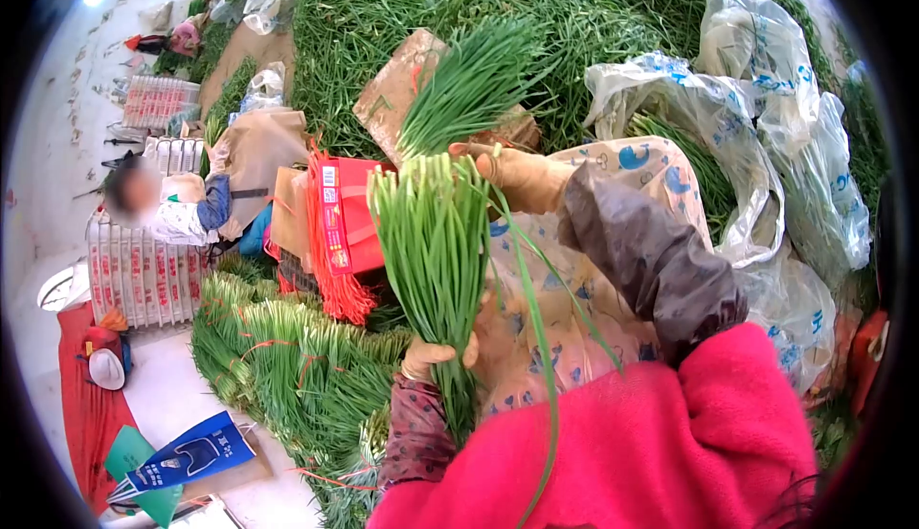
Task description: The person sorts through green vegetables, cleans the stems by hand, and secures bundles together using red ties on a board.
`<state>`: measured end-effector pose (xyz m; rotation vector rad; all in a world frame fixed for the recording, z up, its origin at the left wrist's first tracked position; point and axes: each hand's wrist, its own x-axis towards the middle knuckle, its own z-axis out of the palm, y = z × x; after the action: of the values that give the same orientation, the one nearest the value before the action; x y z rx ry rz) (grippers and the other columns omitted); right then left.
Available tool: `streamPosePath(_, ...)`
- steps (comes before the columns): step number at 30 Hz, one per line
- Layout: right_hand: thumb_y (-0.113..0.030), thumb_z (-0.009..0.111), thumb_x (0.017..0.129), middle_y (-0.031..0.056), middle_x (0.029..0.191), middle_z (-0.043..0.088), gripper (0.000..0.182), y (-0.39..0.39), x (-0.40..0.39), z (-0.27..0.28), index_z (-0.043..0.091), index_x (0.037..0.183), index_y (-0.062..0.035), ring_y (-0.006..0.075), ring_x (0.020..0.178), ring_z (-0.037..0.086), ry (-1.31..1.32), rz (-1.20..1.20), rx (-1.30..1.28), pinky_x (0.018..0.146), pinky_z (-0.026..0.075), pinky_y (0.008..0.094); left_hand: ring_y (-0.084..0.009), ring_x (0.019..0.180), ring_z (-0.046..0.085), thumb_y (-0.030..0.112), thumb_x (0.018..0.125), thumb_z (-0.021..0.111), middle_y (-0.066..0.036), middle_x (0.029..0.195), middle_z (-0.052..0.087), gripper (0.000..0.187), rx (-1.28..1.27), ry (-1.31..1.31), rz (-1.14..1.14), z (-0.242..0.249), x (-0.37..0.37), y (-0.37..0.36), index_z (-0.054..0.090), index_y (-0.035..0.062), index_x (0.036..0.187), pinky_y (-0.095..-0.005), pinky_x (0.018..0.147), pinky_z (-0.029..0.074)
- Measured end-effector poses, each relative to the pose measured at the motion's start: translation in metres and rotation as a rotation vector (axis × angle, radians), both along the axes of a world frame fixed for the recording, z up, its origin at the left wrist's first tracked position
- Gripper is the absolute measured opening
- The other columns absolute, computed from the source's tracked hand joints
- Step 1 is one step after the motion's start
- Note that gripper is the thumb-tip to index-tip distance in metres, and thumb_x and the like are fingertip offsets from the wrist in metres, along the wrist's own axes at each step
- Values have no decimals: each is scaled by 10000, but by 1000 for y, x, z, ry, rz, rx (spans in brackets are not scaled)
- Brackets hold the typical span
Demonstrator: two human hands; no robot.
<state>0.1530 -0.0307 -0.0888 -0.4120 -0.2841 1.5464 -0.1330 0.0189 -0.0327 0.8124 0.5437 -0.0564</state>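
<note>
A thick bunch of garlic chives [431,242] stands almost upright before me, pale cut ends at the top. My left hand [433,357], in a light glove, is wrapped round its lower part. Beside the cut ends is my gloved right hand [522,177], fingers pinched together at the bunch's top right edge. A few loose chive strands [538,323] hang down from those fingers across my apron [536,357]. Just beyond, another loose pile of chives [479,79] lies on a brown board [392,93].
Left of the bunch are a red box [362,213] and red ties [345,290]. Tied chive bundles [287,366] lie at lower left, loose chives [613,22] heap at the back. Plastic bags [756,98] stand right. Another person [182,203] sits at left near stacked crates [144,270].
</note>
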Motion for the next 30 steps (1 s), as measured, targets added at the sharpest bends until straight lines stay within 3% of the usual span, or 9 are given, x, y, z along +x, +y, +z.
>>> streamPosePath(2,-377,803,752,58,1243,555,698,11,1,5,460,1314,-143,206,1042,572,42,-55,15,809,506,385,-213,597,571,185,642,761,-165,1387,471,871,-29,-9,-18,-8,-7,1,366,-58,1379,-321,528,454)
streamPosePath(5,-347,795,764,5,1084,591,631,9,31,19,510,1270,-98,137,899,579,-525,-153,-94,736,487,314,-213,594,555,184,652,749,-191,1121,612,825,-110,-9,-24,-13,-8,-8,393,-88,1345,-309,531,430)
streamPosePath(9,-270,747,726,97,1187,613,468,-2,61,88,644,1125,-48,214,1056,590,-1491,266,-205,906,459,326,-195,578,551,226,629,765,-172,1025,635,866,-39,70,-8,-11,-6,-10,401,-92,1348,-298,529,424)
streamPosePath(12,-293,711,741,88,1171,619,492,6,65,85,642,1186,-95,221,1045,598,-1531,410,-182,889,470,327,-243,543,562,165,635,729,-172,742,626,748,-94,30,43,2,10,-17,461,-80,1289,-326,515,436)
streamPosePath(18,-262,627,834,97,1008,691,376,10,52,113,660,1183,-124,220,960,639,-1695,418,-337,845,504,358,-226,553,570,164,626,725,-211,1034,644,796,-100,-21,-112,-21,-5,-7,427,-87,1320,-322,506,441)
streamPosePath(20,-266,622,879,88,1003,696,291,24,64,100,681,1130,-131,211,961,639,-1905,253,-399,842,517,359,-181,570,553,260,624,780,-133,886,652,916,-26,11,-84,-5,6,-14,383,-87,1372,-277,516,409)
streamPosePath(24,-304,645,883,95,1198,630,387,-2,124,69,610,1222,-122,240,1058,603,-1095,-882,-680,925,498,348,-191,594,567,236,617,787,-133,962,644,883,-47,47,-76,-4,0,-17,408,-53,1360,-286,522,415)
streamPosePath(28,-391,703,835,210,1397,446,809,-37,142,27,263,1475,-166,326,1240,474,-1131,-791,-898,1015,426,445,-203,590,574,219,605,782,-185,1196,571,908,-39,13,-80,-16,-3,-11,385,-56,1374,-300,525,435)
streamPosePath(30,-522,727,769,172,1462,377,889,-49,119,-23,296,1451,-149,328,1328,385,-767,-412,-544,1080,345,494,-217,579,585,192,585,771,-221,1280,538,953,-33,-9,-77,-17,7,-12,347,-71,1397,-303,517,448)
